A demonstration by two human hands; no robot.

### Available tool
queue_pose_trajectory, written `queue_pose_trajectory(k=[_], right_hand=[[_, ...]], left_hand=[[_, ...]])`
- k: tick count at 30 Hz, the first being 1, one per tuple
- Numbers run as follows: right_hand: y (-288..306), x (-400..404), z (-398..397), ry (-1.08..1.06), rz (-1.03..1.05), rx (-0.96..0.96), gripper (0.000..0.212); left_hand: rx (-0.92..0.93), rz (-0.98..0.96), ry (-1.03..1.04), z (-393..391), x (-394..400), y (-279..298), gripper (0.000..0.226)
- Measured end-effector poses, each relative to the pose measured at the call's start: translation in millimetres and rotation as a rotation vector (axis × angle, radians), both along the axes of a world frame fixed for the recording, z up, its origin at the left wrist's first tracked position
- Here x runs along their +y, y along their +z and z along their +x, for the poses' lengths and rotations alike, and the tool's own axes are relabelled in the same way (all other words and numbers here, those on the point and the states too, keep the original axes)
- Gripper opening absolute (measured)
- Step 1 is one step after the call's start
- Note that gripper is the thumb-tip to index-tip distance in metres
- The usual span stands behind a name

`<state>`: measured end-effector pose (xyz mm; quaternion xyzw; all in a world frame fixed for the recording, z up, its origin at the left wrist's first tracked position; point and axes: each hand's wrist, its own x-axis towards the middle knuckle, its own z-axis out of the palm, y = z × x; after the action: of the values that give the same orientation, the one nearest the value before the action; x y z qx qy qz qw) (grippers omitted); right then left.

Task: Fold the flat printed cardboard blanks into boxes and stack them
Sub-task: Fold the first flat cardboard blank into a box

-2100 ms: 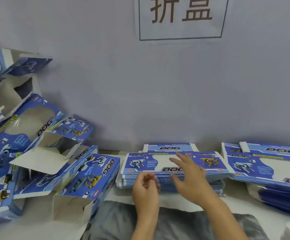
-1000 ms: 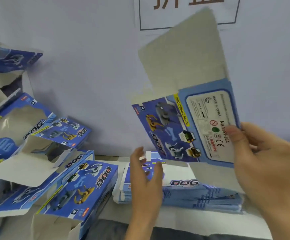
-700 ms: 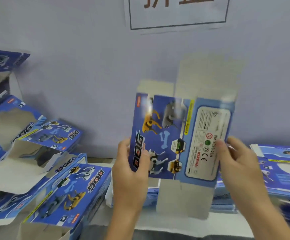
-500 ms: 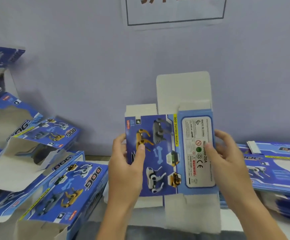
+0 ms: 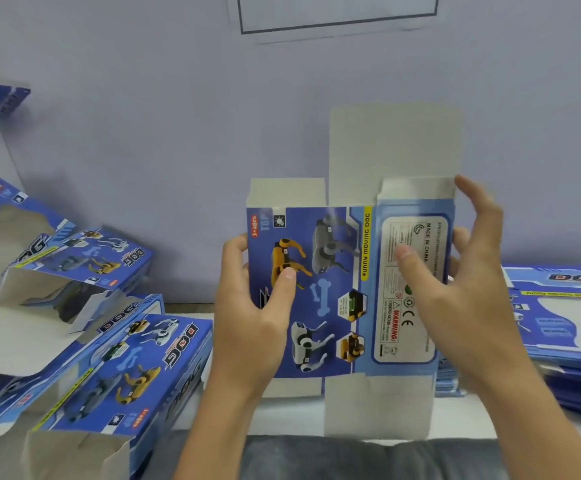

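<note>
Blank [image 5: 344, 292] held upright, long axis vertical, apparently still flat.

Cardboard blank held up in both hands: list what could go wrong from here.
1. The right hand holds the cardboard blank with loose, spread fingers, only the thumb lying across the label panel; it could slip or twist as folding starts.
2. The long plain flap stands unsupported above and may bend off its crease.
3. The folded boxes on the left lie tilted against each other; adding another could make them slide.
</note>
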<state>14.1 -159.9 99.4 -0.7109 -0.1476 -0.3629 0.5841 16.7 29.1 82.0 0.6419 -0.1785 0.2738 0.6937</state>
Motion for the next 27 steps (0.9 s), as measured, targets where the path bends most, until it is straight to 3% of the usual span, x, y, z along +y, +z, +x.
queue_pose_trajectory(k=[3, 6, 12, 14, 16, 19, 21, 27], right_hand=[[-1.7, -5.2, 2.1, 0.04, 0.133, 0.038, 0.056], [-3.4, -3.0, 4.3, 0.076, 0.089, 0.089, 0.043], [-7.4, 10.0, 4.8, 0.094, -0.017, 0.081, 0.087], [-9.1, 15.2, 5.5, 0.103, -0.042, 0.088, 0.092], [-10.4, 15.6, 7.8, 0.072, -0.015, 0.064, 0.076], [-11.0, 5.8, 11.8, 0.015, 0.144, 0.058, 0.026], [-11.5, 0.8, 13.6, 0.02, 0.2, 0.078, 0.019], [-13.5, 4.9, 13.2, 0.012, 0.2, 0.075, 0.017]], left_hand=[[-0.025, 0.05, 0.063, 0.7, -0.1, 3.5, 0.019], [-0.013, 0.093, 0.081, 0.3, -3.0, 3.6, 0.035], [0.063, 0.258, 0.108, -0.6, -13.4, 0.4, 0.101], [0.085, 0.275, 0.107, -2.5, -19.5, 0.0, 0.11], [0.065, 0.233, 0.164, -1.4, -20.6, -0.7, 0.095], [0.05, 0.081, 0.204, 1.1, -11.0, 1.3, 0.048], [0.074, 0.001, 0.124, 2.3, -4.8, 2.0, 0.037], [0.092, -0.013, 0.04, 0.2, 1.2, 5.2, 0.034]])
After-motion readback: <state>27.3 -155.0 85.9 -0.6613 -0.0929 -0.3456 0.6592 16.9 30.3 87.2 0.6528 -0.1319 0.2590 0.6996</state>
